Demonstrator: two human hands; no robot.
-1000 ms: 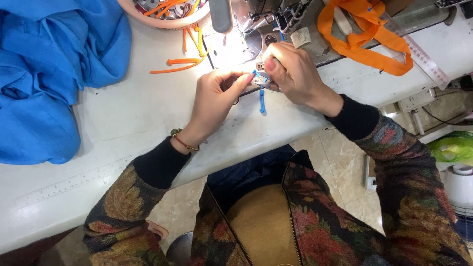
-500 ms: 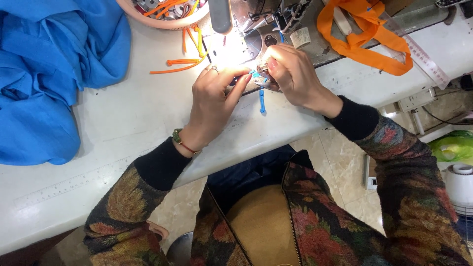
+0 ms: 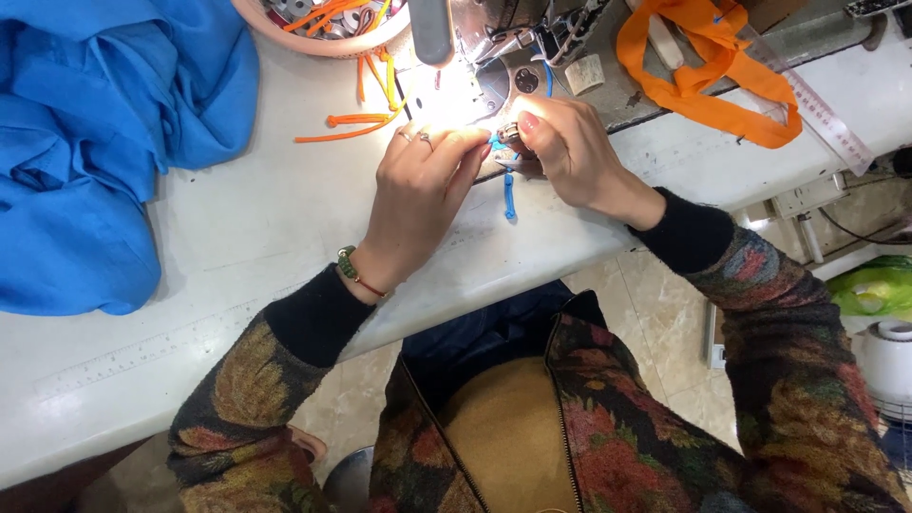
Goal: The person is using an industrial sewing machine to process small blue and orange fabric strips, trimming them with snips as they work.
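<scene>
Blue cord, thin and short, is pinched at its top between both hands at the sewing machine, its tail lying on the white worktop. Left hand and right hand each keep a closed fingertip grip on it. Orange cords lie nearby, blue fabric farther left.

Two hands, one blue cloth, one orange strip, one ruler.
</scene>
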